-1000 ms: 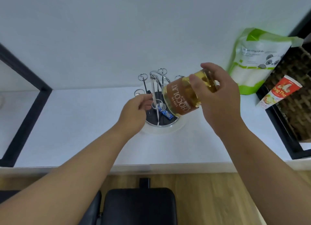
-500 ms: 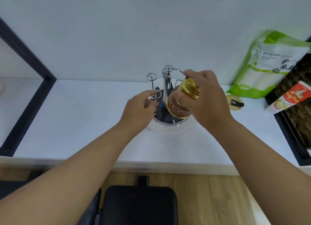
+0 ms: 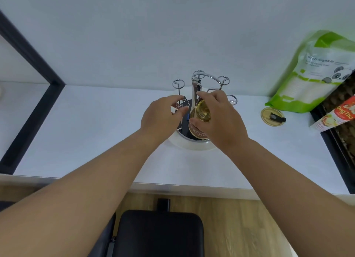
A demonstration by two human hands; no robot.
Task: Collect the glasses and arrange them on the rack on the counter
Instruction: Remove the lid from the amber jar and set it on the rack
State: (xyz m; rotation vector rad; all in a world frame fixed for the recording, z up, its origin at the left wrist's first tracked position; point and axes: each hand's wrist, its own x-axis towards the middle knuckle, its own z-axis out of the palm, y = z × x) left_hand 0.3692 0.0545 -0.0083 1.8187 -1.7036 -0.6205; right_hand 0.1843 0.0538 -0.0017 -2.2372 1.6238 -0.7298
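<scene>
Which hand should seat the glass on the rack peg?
Right. The right hand already holds the upturned glass over the rack; the left hand is only steadying a peg.

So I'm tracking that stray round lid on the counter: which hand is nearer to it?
Right. The right hand, holding the amber glass over the rack, is nearer the lid; the left hand is beyond the rack.

White counter (image 3: 99,134), glass rack (image 3: 194,141) on round base, gold lid (image 3: 271,116), green pouch (image 3: 315,72), carton (image 3: 334,116)
</scene>
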